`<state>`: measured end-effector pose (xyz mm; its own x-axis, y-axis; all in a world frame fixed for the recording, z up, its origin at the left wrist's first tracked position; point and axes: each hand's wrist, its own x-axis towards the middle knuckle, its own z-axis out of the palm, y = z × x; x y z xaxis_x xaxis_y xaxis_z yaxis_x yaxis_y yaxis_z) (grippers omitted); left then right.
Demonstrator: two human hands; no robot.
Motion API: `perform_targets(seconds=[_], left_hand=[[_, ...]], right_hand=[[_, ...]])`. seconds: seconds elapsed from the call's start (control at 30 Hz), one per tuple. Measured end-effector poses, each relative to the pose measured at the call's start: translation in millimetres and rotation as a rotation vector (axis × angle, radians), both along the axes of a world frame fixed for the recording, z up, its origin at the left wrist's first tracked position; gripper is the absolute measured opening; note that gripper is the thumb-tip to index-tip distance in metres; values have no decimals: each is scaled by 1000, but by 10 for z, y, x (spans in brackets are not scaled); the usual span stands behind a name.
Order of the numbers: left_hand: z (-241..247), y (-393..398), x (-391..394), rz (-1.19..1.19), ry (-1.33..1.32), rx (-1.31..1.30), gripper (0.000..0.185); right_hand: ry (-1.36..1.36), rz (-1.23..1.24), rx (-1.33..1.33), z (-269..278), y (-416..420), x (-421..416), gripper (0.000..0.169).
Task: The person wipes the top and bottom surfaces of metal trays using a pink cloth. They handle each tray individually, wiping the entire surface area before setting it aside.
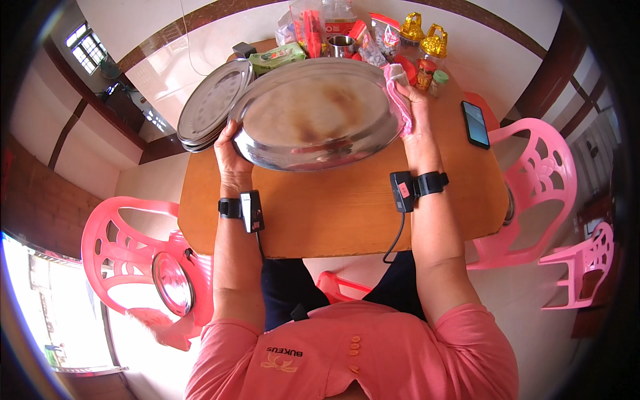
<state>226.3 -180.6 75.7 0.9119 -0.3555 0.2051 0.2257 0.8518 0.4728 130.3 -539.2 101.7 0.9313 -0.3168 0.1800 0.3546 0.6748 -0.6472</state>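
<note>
A large oval stainless-steel platter is held tilted above the wooden table, its flat face marked with brownish patches. Gripping its left end is my left hand, thumb on the rim. My right hand grasps the other end with a pink and white cloth between palm and rim. Both wrists wear black straps with small box-like devices. Behind the platter on the left lies a stack of similar oval metal platters, partly covered by the one I hold.
Snack bags, a metal cup, gold-topped jars and a green wipes pack crowd the far edge. A phone lies at right. Pink plastic chairs flank the table; the left chair holds a round metal lid.
</note>
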Motion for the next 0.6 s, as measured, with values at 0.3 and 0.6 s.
perform_targets(seconds=[0.3,0.6], left_hand=[[79,-267,-220,184,89,56,39],[137,-427,-445,-59,-82,163,50]], right_hand=[[165,-338,215,-8,398,107,37],[110,-228,74,-81,606,138,28]])
